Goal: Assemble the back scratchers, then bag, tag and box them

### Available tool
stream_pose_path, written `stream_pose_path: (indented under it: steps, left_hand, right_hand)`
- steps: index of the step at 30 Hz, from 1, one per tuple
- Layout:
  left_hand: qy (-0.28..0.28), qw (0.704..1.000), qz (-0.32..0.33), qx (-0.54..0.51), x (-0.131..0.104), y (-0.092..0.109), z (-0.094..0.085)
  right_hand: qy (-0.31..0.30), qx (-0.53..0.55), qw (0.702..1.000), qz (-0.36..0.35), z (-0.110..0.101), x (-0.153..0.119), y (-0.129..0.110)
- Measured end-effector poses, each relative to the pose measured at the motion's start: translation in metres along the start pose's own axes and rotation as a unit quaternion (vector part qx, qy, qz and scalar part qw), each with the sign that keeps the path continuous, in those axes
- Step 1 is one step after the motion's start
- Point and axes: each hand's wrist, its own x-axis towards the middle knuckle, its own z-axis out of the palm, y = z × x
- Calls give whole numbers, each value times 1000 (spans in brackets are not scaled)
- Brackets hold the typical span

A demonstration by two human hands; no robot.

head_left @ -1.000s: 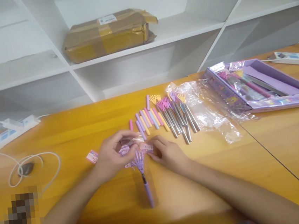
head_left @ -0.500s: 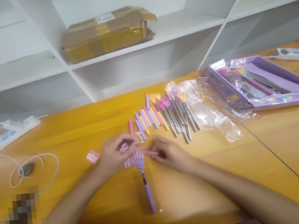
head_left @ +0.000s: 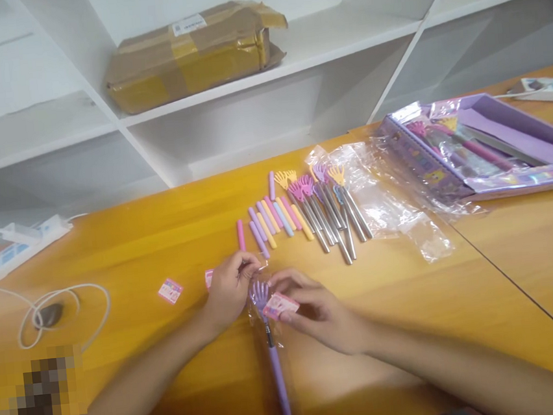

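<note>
A purple hand-shaped scratcher with a purple handle lies inside a clear plastic bag, its fingers pointing away from me. My left hand pinches the bag's top edge, just beyond the scratcher's head. Between the thumb and fingers of my right hand is a small pink card, held over the right side of the scratcher's head. Another pink card lies on the table to the left, and one more shows partly behind my left hand.
Beyond my hands lie several coloured tubes and several metal-stemmed scratchers. Clear wrappers and an open purple box are at right. A power strip and cable are at left. A taped carton sits on the shelf.
My right hand has turned and brought the pink card flat over the scratcher's head. My left hand has shifted slightly right and down with the bag's edge, uncovering a card. The bagged scratcher sits a little nearer me.
</note>
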Motion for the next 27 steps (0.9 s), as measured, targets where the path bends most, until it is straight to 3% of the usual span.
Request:
stream_pose_path:
  steps: [5,10,14,18,22,25,27]
  left_hand:
    - [-26,999,41,-9,2,2,4]
    - [-1,996,88,-3,7,-1,2]
    - [11,996,28,-83,10,-11,1]
    - [5,977,-45,-208,10,-19,5]
    - [-8,971,-41,-236,7,-21,9]
    - [-49,973,-15,-224,5,-20,10]
    - [-73,975,-4,-208,4,-19,9]
  right_hand:
    - [-14,3,999,32,11,0,5]
    - [-3,-3,999,42,8,-1,6]
    - [-70,-40,997,22,3,-2,6]
    - [-115,-96,988,-24,-8,2,8]
    - [-61,-138,986,-73,-22,8,12]
    - [3,-145,984,-101,-28,10,14]
    - [12,-139,985,-99,-28,12,15]
